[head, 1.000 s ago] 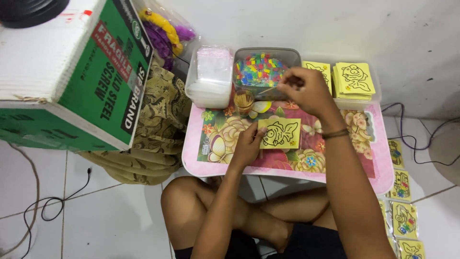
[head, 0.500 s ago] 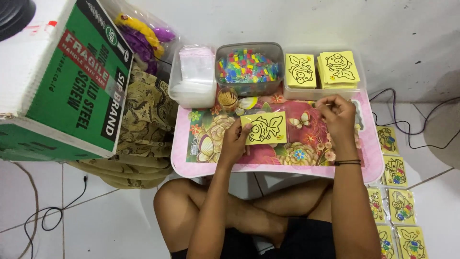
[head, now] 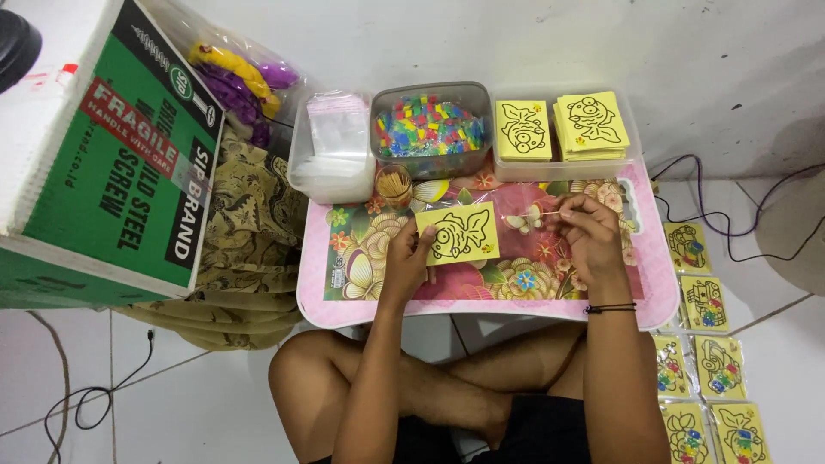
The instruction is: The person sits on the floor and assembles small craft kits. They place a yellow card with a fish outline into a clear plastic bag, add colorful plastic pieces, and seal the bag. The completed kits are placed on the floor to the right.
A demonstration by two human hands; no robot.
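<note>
My left hand [head: 406, 254] holds a yellow card with a black fish outline [head: 458, 232] by its left edge, just above the pink flowered tray table [head: 344, 302]. My right hand [head: 587, 230] is to the right of the card, its fingers pinched on a thin wooden stick [head: 541, 214] that points left. A small cup of wooden sticks [head: 394, 183] stands behind the card.
Behind the table stand clear tubs: small plastic bags [head: 333, 155], colourful little packets [head: 430, 126], and yellow outline cards [head: 563, 129]. A green and white cardboard box [head: 103, 163] sits left on patterned cloth. Bagged cards [head: 705, 344] lie on the floor at right, near cables.
My right hand drew back from the tub of colourful packets to the table's right side and now pinches a thin stick. The left hand kept the card.
</note>
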